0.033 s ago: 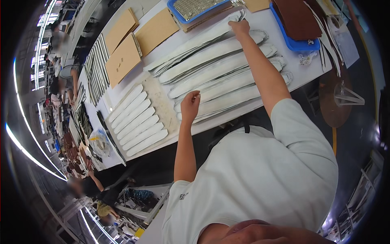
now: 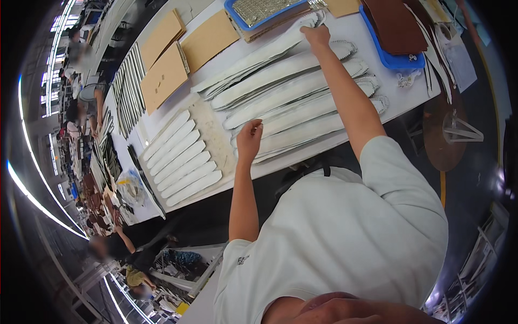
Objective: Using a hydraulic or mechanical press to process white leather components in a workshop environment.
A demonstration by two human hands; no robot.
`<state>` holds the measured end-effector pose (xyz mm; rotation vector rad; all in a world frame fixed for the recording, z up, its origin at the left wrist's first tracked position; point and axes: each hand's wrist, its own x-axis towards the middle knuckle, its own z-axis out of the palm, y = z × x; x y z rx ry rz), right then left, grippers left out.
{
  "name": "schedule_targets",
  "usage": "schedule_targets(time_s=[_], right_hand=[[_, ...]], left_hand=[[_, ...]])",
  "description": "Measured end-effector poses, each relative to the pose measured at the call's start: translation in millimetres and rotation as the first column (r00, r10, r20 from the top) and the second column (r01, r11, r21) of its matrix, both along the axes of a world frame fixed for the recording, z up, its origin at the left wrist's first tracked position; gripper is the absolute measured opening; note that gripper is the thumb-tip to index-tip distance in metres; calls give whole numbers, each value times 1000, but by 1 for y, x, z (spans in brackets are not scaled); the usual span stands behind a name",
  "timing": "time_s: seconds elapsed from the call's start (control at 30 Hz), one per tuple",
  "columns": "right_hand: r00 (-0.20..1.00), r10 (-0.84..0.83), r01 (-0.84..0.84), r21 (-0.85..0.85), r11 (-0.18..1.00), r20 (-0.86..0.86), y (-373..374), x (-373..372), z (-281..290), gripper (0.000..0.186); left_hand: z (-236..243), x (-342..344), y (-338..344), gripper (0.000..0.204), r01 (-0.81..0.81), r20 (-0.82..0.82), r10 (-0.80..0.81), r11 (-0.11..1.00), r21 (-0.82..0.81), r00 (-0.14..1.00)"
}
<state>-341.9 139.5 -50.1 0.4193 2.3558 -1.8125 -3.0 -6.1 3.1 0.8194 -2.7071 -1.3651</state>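
White strip stacks: five; right hand at farthest, grip unclear; left hand curled.

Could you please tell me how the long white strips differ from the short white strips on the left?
The long strips stretch clearly farther than the short strips. The long strips have jagged right ends, while the short strips' right ends are smoothly rounded. The right hand is at the farthest long strips; neither hand is at the short strips. Both are white, slender and laid in slanting rows.
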Motion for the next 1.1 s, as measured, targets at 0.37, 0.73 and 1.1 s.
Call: schedule_targets(time_s=[0.37,0.73,1.1], right_hand=[[510,497,-716,-26,698,-702,-144,151,321,43],[177,207,-428,114,897,-962,-49,267,459,53],[747,-467,194,-516,834,-474,239,644,-181,20]], left_hand=[[211,-15,-136,53,82,-599,-1,991,108,801],[342,-4,-85,68,755,-756,-451,650,85,474],[153,149,135,48,695,-601,-571,-73,715,559]])
